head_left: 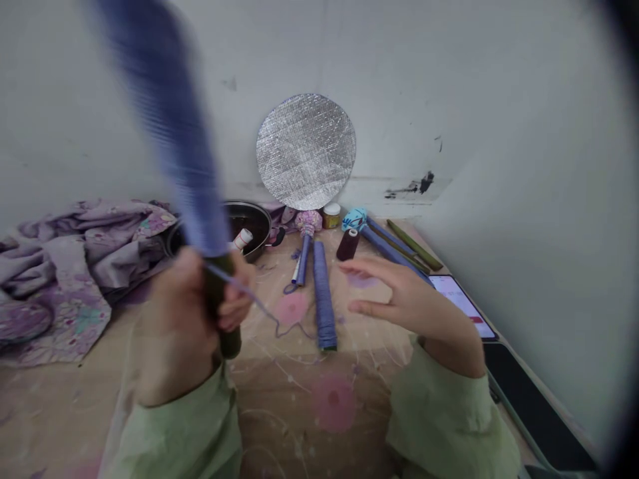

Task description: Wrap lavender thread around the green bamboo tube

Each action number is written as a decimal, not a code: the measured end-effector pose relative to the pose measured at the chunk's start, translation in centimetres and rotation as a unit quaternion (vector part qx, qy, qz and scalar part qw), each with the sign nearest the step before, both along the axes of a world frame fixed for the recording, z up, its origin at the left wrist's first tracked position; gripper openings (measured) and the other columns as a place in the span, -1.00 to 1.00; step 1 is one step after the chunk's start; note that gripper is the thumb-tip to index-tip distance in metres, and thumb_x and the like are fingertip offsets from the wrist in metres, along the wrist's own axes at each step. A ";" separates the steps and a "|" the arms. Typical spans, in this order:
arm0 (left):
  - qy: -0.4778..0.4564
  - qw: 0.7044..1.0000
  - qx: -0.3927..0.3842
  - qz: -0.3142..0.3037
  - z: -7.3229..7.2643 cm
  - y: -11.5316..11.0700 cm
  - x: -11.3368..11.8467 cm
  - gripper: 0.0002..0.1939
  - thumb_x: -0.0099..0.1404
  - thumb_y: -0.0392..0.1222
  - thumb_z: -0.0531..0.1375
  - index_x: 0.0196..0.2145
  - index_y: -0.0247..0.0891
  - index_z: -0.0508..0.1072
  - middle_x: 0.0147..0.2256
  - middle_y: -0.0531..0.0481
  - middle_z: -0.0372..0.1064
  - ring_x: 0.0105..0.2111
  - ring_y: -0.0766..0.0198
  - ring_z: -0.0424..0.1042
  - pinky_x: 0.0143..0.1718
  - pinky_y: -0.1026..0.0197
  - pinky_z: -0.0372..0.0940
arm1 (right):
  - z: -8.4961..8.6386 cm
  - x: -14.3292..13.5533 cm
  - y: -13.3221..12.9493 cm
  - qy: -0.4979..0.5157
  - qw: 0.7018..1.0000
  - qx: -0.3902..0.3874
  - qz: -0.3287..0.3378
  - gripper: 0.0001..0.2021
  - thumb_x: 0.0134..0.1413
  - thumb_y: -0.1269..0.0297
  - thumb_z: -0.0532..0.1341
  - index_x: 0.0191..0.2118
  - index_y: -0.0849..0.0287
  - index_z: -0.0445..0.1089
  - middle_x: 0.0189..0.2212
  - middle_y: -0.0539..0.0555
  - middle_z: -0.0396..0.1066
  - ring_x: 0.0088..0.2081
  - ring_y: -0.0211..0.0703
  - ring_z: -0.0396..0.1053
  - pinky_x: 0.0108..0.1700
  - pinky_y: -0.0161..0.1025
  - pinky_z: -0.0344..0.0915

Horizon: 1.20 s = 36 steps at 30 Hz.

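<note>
Left hand (184, 319) raised, fingers curled tight in a closed grip, pale green sleeve at the wrist, right hand (399, 296) open, palm down, fingers spread and extended leftward, hovering

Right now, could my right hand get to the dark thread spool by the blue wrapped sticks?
Probably yes. The right hand hovers open and empty just in front of the dark thread spool, and nothing stands between them. The left hand is busy gripping a yarn-wrapped stick.
</note>
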<state>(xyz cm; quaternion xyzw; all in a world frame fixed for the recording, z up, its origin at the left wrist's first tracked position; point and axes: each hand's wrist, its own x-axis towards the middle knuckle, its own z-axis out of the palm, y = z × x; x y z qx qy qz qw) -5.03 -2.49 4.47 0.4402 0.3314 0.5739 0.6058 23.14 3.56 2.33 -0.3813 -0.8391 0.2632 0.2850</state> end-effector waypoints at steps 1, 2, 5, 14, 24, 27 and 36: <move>0.051 0.998 0.012 0.041 0.1 1.3 1.2 -0.47 0.25 0.26 0.21 -0.59 -0.25 0.31 -0.68 0.15 0.09 -0.72 0.49 -0.02 -0.72 0.37 -0.09 | 0.0 -0.8 -0.2 0.054 0.998 0.002 -0.022 -0.61 0.21 0.06 0.34 0.10 0.07 0.47 0.06 0.20 0.55 0.06 0.10 0.50 0.14 0.09 0.40; 0.109 0.993 0.007 0.047 -0.1 2.2 2.2 -0.49 0.27 0.22 0.18 -0.59 -0.24 0.31 -0.67 0.14 0.10 -0.71 0.47 -0.02 -0.71 0.35 -0.11 | 0.0 -1.6 -0.4 0.114 0.993 -0.011 -0.034 -0.64 0.27 0.06 0.30 0.11 0.06 0.46 0.07 0.18 0.54 0.05 0.06 0.51 0.13 0.06 0.41; 0.149 0.988 0.017 0.021 -1.1 3.0 4.2 -0.48 0.27 0.23 0.18 -0.61 -0.25 0.35 -0.68 0.12 0.10 -0.69 0.44 -0.01 -0.68 0.30 -0.11 | -0.3 -4.0 -1.2 0.251 0.966 -0.057 0.022 -0.68 0.25 0.05 0.32 0.04 0.05 0.45 -0.02 0.12 0.57 0.02 -0.03 0.53 0.11 -0.03 0.44; 0.376 0.913 0.149 0.060 -0.8 1.8 4.8 -0.56 0.42 0.04 0.12 -0.56 -0.22 0.24 -0.61 0.14 0.06 -0.56 0.37 0.02 -0.55 0.23 -0.09 | -0.8 -6.4 -1.9 0.294 0.953 -0.070 0.035 -0.86 0.26 0.18 0.33 -0.29 0.10 0.46 -0.34 0.01 0.46 -0.27 -0.13 0.44 -0.19 -0.18 0.39; 0.270 0.958 0.095 0.008 -1.4 1.9 4.7 -0.50 0.43 0.17 0.11 -0.53 -0.23 0.27 -0.56 0.12 0.12 -0.54 0.36 0.06 -0.56 0.25 -0.03 | -0.5 -6.8 -2.8 0.350 0.917 -0.182 0.063 -0.84 0.39 0.13 0.17 -0.22 0.08 0.29 -0.55 -0.13 0.26 -0.55 -0.31 0.26 -0.48 -0.34 0.29; 0.165 0.984 0.040 -0.049 -1.6 1.8 4.9 -0.50 0.38 0.24 0.14 -0.48 -0.24 0.33 -0.54 0.10 0.14 -0.57 0.38 0.07 -0.61 0.28 -0.03 | -0.1 -7.0 -3.0 0.358 0.916 -0.173 0.043 -0.77 0.32 0.06 0.24 -0.27 0.07 0.30 -0.54 -0.10 0.31 -0.55 -0.29 0.32 -0.45 -0.31 0.38; 0.047 0.990 -0.037 -0.128 -1.4 1.8 5.6 -0.51 0.28 0.25 0.21 -0.47 -0.28 0.36 -0.58 0.13 0.10 -0.62 0.45 0.00 -0.67 0.35 -0.10 | 0.1 -7.4 -3.6 0.417 0.897 -0.146 0.006 -0.77 0.31 0.04 0.26 -0.28 0.05 0.30 -0.61 -0.13 0.34 -0.69 -0.35 0.18 -0.60 -0.36 0.30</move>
